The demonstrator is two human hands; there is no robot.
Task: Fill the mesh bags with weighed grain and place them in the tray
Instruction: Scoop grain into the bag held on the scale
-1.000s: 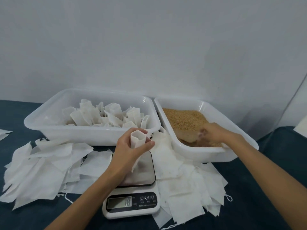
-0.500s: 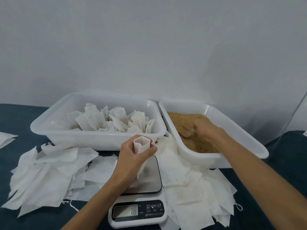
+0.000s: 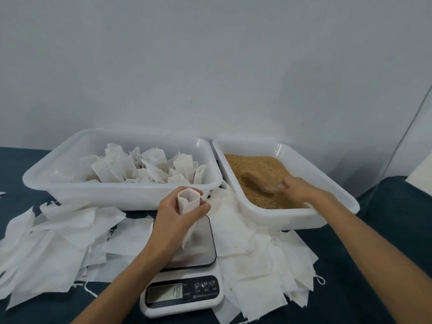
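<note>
Right hand (image 3: 298,189) now dragged nearer through the grain (image 3: 254,169), curled on a blurred scoop; left hand (image 3: 177,215) still pinching the mesh bag (image 3: 189,200) open over the scale (image 3: 187,272). Pour likely next.

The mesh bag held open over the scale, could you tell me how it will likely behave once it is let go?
The mesh bag probably flops: its lower end hangs limp below the left hand. It looks very light, likely to tip unsupported.

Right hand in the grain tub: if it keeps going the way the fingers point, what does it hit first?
The right hand points left into the grain; it likely meets that heaped grain first.
</note>
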